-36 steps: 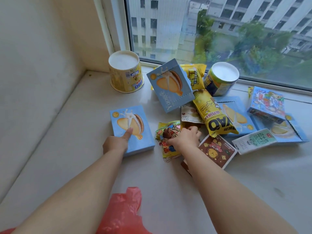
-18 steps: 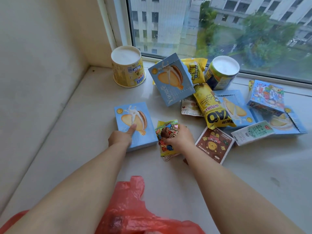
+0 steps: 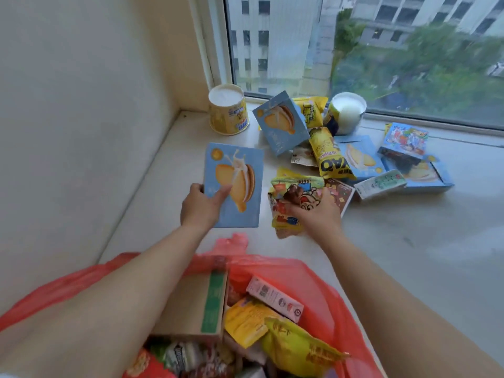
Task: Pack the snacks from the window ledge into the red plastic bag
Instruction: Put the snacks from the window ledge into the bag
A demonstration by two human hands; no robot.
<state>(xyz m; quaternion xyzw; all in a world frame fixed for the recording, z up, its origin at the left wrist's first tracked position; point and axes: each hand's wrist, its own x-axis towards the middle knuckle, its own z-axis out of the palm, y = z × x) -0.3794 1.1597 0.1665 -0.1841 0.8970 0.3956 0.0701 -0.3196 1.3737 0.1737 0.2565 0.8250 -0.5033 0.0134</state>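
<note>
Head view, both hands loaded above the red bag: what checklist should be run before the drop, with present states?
1. Left hand holds blue biscuit box: ok.
2. Right hand holds colourful snack packet: ok.
3. Red plastic bag mouth open below: ok.
4. Room left inside the bag: cannot tell.
5. Both items over the opening: not ok, over the ledge.

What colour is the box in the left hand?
Light blue box, yellow pastry picture; head view.

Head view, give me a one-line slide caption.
Left hand lifts a blue biscuit box, right hand a colourful snack packet, above the red plastic bag.
</note>
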